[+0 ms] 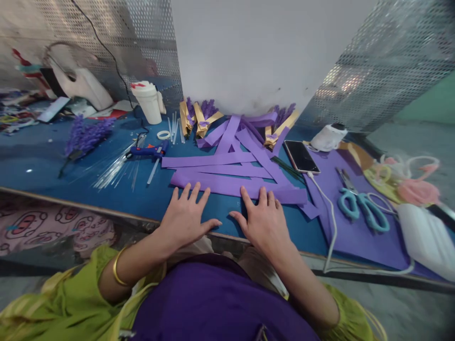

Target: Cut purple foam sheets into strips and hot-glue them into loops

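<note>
My left hand (186,215) lies flat on the blue table (46,175) near its front edge, fingers spread, fingertips just short of a pile of long purple paper strips (231,170). My right hand (263,220) rests flat beside it, its fingertips touching the nearest purple strip. Neither hand holds anything. A gold bangle sits on my left wrist.
A blue glue gun (149,151) and clear glue sticks lie left of the strips. A phone (301,156) with a white cable, teal scissors (362,206) on a purple sheet (355,237), a white cup (149,102), purple flower bundles (85,135) and wrapped bouquets (199,118) surround them.
</note>
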`<control>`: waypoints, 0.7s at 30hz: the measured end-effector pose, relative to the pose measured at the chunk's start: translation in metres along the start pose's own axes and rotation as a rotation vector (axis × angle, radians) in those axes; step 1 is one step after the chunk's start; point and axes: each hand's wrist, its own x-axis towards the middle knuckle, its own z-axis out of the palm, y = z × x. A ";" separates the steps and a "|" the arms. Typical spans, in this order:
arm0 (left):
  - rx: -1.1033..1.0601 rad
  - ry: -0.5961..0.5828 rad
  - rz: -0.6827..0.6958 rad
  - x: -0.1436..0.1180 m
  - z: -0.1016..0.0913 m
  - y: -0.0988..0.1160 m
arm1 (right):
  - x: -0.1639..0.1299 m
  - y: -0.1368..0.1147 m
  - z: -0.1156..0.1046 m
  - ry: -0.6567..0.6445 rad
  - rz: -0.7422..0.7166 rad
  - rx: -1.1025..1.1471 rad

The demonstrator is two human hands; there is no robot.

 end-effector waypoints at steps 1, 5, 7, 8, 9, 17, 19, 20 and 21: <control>0.010 0.007 -0.013 -0.002 0.000 -0.003 | 0.000 0.000 0.000 0.000 -0.001 0.000; 0.024 0.018 -0.044 -0.008 -0.002 -0.023 | 0.000 0.000 0.001 0.013 -0.004 0.005; 0.008 0.004 -0.045 -0.011 -0.002 -0.034 | 0.000 0.001 0.001 0.018 -0.004 0.005; -0.001 -0.003 -0.047 -0.013 -0.002 -0.039 | 0.000 0.001 0.002 0.021 -0.003 0.005; -0.012 -0.009 -0.046 -0.014 -0.002 -0.044 | 0.000 0.001 0.002 0.025 -0.004 0.005; -0.143 0.125 -0.072 -0.016 0.003 -0.072 | 0.000 0.000 0.003 0.029 -0.002 0.012; -0.206 0.174 -0.130 -0.010 0.001 -0.079 | 0.000 0.000 0.002 0.025 -0.002 0.017; -0.241 0.176 -0.162 -0.005 -0.001 -0.083 | 0.000 0.000 0.002 0.024 -0.004 0.018; -0.278 0.167 -0.196 0.000 -0.003 -0.086 | 0.000 0.000 0.002 0.024 -0.006 0.018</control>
